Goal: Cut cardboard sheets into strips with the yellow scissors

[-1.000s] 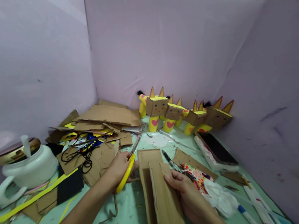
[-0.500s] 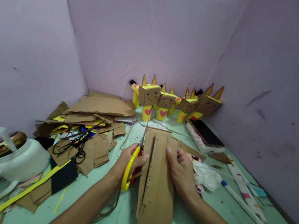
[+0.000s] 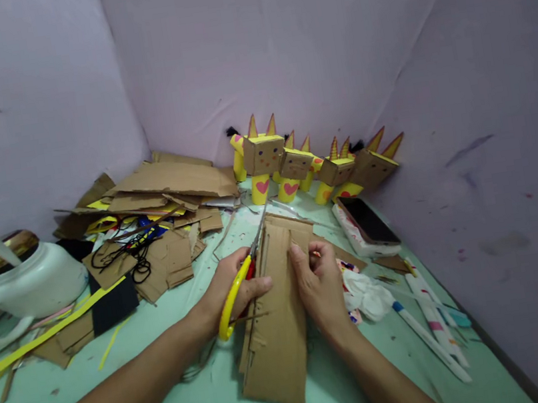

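Several layered cardboard strips [image 3: 279,321] are held between my two hands above the green table. My left hand [image 3: 239,287] is closed round scissors [image 3: 234,304] with yellow and red handles, their blades pointing away from me, and its thumb presses on the cardboard's left edge. At the right edge, my right hand [image 3: 320,285] pinches the cardboard between thumb and bent fingers. A thin brown strip crosses the cardboard near the yellow handle.
Yellow figures with cardboard heads [image 3: 265,155] stand at the back. Cardboard scraps [image 3: 172,179] and black cord [image 3: 139,264] lie left, beside a white mug [image 3: 28,281]. A phone [image 3: 367,220], crumpled tissue [image 3: 368,294] and markers [image 3: 431,339] are on the right.
The gap between the cardboard layers has closed, and my left thumb now lies further over the top piece. My right fingers have curled more. The view has shifted slightly.
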Demonstrator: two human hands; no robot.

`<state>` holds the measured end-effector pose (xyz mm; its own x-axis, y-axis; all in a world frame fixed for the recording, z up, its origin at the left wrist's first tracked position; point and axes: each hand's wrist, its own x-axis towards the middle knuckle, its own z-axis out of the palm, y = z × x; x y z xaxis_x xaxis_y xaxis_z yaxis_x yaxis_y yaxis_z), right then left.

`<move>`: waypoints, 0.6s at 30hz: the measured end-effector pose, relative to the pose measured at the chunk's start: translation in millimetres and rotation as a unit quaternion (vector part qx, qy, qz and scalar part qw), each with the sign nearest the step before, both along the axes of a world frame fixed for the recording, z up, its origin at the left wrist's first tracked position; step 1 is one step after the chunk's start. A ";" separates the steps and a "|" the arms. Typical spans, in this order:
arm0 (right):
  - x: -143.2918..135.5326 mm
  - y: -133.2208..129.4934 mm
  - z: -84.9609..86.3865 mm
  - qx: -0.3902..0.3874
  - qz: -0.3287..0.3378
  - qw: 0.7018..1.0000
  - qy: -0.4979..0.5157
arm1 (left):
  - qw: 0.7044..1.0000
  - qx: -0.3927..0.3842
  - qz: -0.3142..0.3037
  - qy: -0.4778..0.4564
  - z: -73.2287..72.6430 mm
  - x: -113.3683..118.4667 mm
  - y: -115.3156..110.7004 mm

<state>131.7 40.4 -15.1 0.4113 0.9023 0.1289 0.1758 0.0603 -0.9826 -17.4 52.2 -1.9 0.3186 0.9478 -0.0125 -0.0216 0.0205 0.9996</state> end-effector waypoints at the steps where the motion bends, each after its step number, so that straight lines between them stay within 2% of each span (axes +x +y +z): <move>1: 0.0 -0.2 0.3 -0.009 0.026 0.999 0.035 | 1.000 -0.004 0.019 -0.020 -1.1 -0.9 1.7; 3: 0.1 -1.8 1.2 -0.045 0.098 0.985 0.136 | 0.995 -0.032 0.059 -0.076 -3.3 -4.9 7.6; 5: 0.2 -5.0 2.3 -0.088 0.184 0.952 0.227 | 0.986 -0.072 0.091 -0.122 -4.7 -11.7 16.2; 8: -1.3 -12.6 3.8 -0.100 0.329 0.901 0.265 | 0.976 -0.096 0.131 -0.147 -4.3 -24.0 30.1; 10: -4.8 -18.5 4.4 -0.086 0.397 0.877 0.258 | 0.969 -0.102 0.155 -0.161 -2.8 -30.5 36.8; 12: -10.0 -23.6 4.1 -0.082 0.411 0.874 0.247 | 0.964 -0.101 0.174 -0.174 -0.3 -33.2 39.7; 18: -19.6 -26.9 -2.8 -0.060 0.290 0.942 0.156 | 0.954 -0.091 0.211 -0.195 9.3 -17.1 27.9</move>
<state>112.1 13.6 -18.0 -0.1541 0.9875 -0.0338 -0.1502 -0.0572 -0.9870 -34.5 80.1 7.3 -0.0755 0.9861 -0.1483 -0.4355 0.1012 0.8945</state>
